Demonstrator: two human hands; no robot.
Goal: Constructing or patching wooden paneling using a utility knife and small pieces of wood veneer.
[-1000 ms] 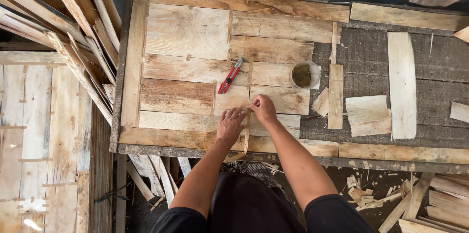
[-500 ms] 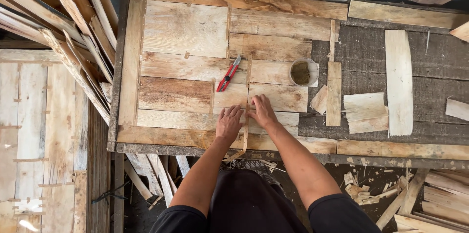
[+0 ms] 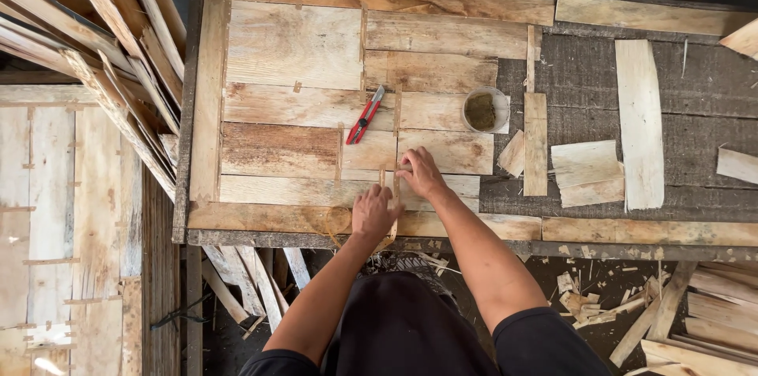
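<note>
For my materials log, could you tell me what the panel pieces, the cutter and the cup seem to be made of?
Panel pieces: thin raw wood, unfinished, grain and stains showing. Cutter: likely red plastic body with a metal blade tip. Cup: seemingly pale plastic, holding a dark brownish substance.

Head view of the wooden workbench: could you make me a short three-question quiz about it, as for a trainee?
1. True or false: the red utility knife lies on the panel of flat wooden boards.
2. Which hand holds the thin wooden strip: A left hand, B right hand?
3. What stands right of the knife?

Key: 1 true. 2 A; the right hand presses flat on a board. 3 A small round pale cup with dark contents.
</note>
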